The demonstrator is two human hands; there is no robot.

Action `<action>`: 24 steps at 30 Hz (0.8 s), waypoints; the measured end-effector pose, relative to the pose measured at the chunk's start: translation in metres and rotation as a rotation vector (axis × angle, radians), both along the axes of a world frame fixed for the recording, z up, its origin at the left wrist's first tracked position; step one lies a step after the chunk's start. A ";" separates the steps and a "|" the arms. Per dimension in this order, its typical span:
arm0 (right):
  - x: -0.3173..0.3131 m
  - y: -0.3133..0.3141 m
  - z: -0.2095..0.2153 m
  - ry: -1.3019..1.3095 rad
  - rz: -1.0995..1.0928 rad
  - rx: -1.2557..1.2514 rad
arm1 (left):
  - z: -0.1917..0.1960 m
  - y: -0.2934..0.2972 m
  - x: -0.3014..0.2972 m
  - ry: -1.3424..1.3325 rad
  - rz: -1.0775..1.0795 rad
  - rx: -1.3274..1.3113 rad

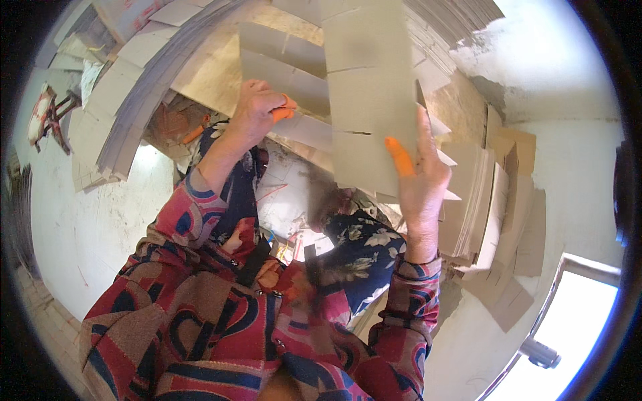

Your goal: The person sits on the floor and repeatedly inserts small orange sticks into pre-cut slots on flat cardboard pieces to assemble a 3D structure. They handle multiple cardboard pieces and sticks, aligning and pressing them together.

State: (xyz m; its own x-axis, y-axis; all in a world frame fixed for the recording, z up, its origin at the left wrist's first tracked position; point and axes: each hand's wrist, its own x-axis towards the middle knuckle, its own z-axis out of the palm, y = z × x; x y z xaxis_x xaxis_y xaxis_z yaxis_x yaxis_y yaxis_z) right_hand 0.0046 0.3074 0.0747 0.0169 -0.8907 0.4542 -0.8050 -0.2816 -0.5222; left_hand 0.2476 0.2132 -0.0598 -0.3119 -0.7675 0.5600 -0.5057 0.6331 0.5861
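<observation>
My right hand (426, 180) grips the right edge of a tall grey cardboard sheet (371, 87) with short slits cut in it. Its thumb, in an orange finger cover, lies on the front face, while the other fingers are partly behind the sheet. To the left, several slotted cardboard strips (284, 73) stand roughly parallel and run behind the sheet. My left hand (257, 110) is closed at the left end of the nearest strip, its fingertips in orange covers. Whether the strips and the sheet are slotted together is hidden.
Under the cardboard is a wooden work surface (207, 73). Long stacks of cardboard (150, 80) lie at the left, and more stacked pieces (465, 200) stand at the right. A small stool (50, 117) sits on the floor at far left. A bright doorway (575, 334) is at lower right.
</observation>
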 end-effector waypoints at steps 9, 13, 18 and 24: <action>0.037 -0.031 -0.010 0.065 0.086 0.103 | -0.005 -0.001 0.000 0.037 -0.021 -0.011; 0.040 -0.036 -0.007 0.031 0.123 0.127 | -0.006 -0.003 0.002 0.035 -0.036 0.015; 0.044 -0.040 -0.004 0.071 0.070 0.240 | -0.003 -0.002 0.002 0.055 -0.045 0.039; 0.039 -0.051 -0.015 0.055 0.277 0.028 | -0.004 -0.004 0.004 0.075 -0.087 0.091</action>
